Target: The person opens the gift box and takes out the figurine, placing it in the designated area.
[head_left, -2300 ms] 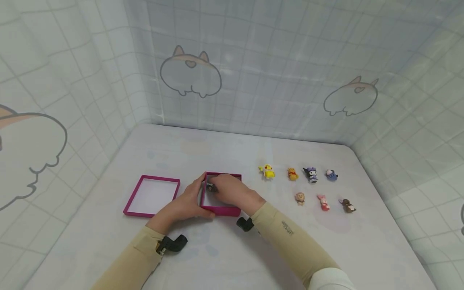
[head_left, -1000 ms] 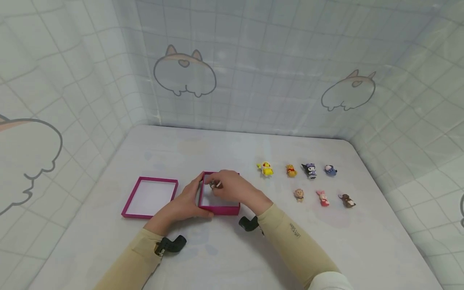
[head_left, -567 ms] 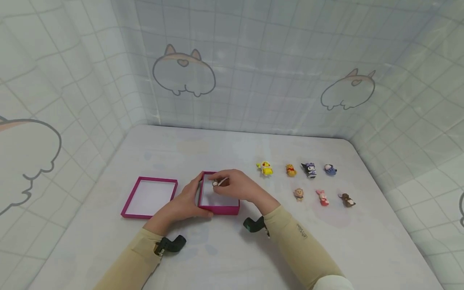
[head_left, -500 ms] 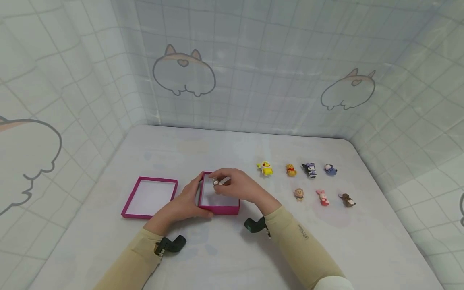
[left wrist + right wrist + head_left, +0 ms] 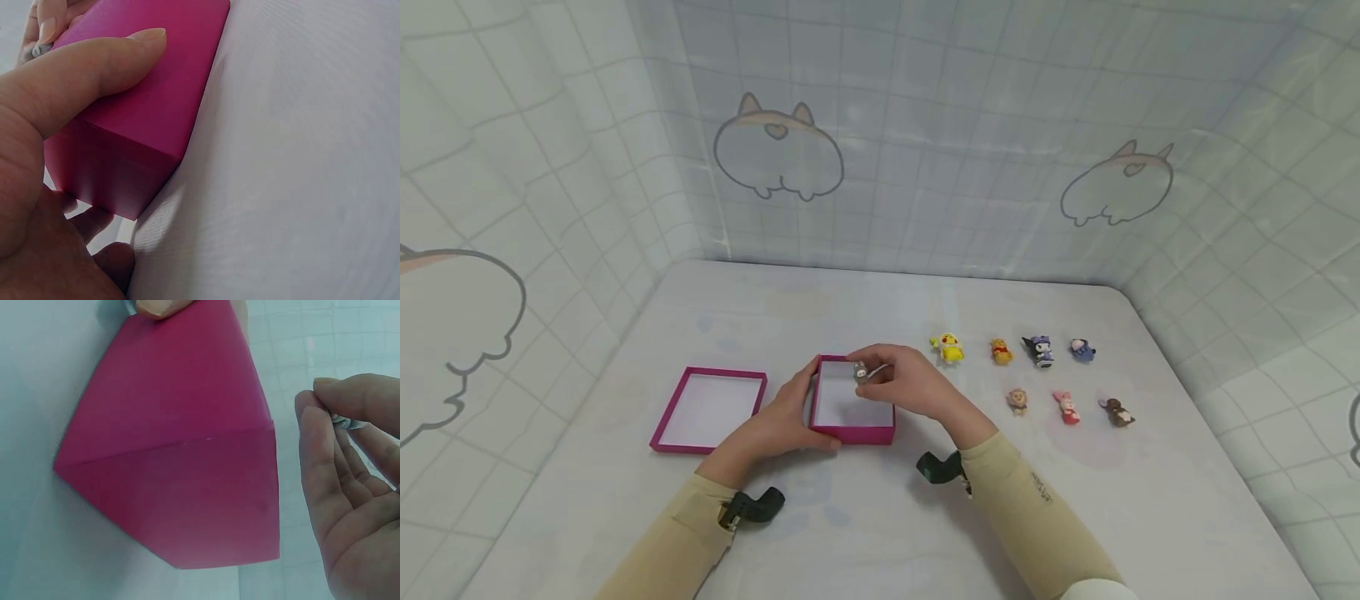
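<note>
My left hand (image 5: 781,417) grips the left side of a magenta box (image 5: 853,435) that stands on the table with its white inside facing up. In the left wrist view the thumb lies along one wall of the box (image 5: 162,94), with the other fingers around its far side. Just over the box's right part, my right hand (image 5: 913,383) pinches a small grey-brown figurine (image 5: 861,372) between thumb and fingertips. Only a bit of that figurine (image 5: 344,422) shows in the right wrist view, as the fingers cover the rest.
A magenta-rimmed lid (image 5: 670,410) lies left of the box, white side up. Several small figurines are spread at the right, among them a yellow one (image 5: 951,349), a purple-and-black one (image 5: 1041,352), a pink-and-red one (image 5: 1066,407) and a brown one (image 5: 1117,412). A tiled-pattern curtain (image 5: 940,167) surrounds the table.
My right hand has risen out of the box and moved to the right with the figurine, which now shows more plainly. The left hand stays on the box.
</note>
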Demonstrator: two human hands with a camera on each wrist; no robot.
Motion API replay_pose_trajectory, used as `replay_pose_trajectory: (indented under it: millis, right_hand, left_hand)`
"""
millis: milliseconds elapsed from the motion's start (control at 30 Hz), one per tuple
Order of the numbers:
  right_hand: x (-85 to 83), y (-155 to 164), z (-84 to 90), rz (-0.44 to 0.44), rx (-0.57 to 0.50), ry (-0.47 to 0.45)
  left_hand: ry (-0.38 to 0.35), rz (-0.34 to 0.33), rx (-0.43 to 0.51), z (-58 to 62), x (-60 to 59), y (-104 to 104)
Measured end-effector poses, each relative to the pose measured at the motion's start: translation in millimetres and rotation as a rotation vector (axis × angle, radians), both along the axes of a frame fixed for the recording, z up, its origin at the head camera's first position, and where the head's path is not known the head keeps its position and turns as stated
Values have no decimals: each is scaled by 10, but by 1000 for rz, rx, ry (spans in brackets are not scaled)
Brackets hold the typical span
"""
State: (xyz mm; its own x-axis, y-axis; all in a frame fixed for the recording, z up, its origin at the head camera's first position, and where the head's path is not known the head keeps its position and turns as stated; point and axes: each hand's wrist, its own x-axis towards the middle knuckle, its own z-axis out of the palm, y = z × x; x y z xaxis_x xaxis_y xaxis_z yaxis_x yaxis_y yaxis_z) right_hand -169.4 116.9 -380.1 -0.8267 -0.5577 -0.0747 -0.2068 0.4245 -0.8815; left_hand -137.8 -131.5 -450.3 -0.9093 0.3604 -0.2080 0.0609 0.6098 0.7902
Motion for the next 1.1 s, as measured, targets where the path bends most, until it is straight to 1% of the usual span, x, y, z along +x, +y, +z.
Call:
replay_pose_trajectory:
  millis: [100,200,400,533,667,733,867,967,1100]
  right_hand:
    - [13,42,-15,-20,14,39]
    - [31,98,-25,-48,17,51]
    - [70,231,-31,-103,3,20]
    - [82,329,-48,-143,-5,17]
    - [101,447,-69,-203,-11,-8]
    - [112,513,-79,-234,-4,-19]
    - [127,652,-120,-281,44,-7]
    - [140,757,-165,-300,72,15]
    - [167,890,-215,-314,94,20]
  left_hand:
    - [0,4,9,-5,-1,4]
    - [0,7,15,-8,-2,9]
    - [2,6,11,6,1,14]
    - [5,2,4,13,4,13]
    - [5,-1,5,15,3,9]
    - [5,-3,4,13,5,6]
    - [3,-3,8,18,9,6]
    - [4,-4,11,15,8,5]
    - [7,-6,13,12,4,4]
